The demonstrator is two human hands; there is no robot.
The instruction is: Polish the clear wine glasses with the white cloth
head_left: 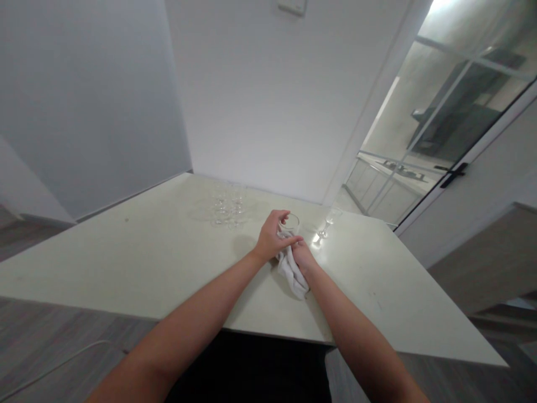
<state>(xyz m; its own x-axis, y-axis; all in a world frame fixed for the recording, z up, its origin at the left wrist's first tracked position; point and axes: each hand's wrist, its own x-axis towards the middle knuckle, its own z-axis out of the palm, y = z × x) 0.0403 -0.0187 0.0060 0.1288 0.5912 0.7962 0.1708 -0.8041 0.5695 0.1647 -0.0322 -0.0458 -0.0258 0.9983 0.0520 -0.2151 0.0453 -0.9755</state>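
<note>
A clear glass point(289, 222) is held up over the table, its round rim facing up towards me. My left hand point(272, 235) curls around its left side, with the fingers behind it and the thumb across the front. Just below, my right hand point(302, 257) grips a white cloth point(292, 275) bunched against the lower part of the glass. The cloth's loose end hangs towards the table's front edge. Cloth and hands hide the bottom of the glass, so its stem or base cannot be made out.
On the white table point(126, 263), several clear stemmed glasses point(229, 207) stand in a group at the back left. One stemmed glass point(329, 221) stands apart at the back right. A wall point(268, 101) rises behind the table, and a glass-paned door point(453, 112) is on the right.
</note>
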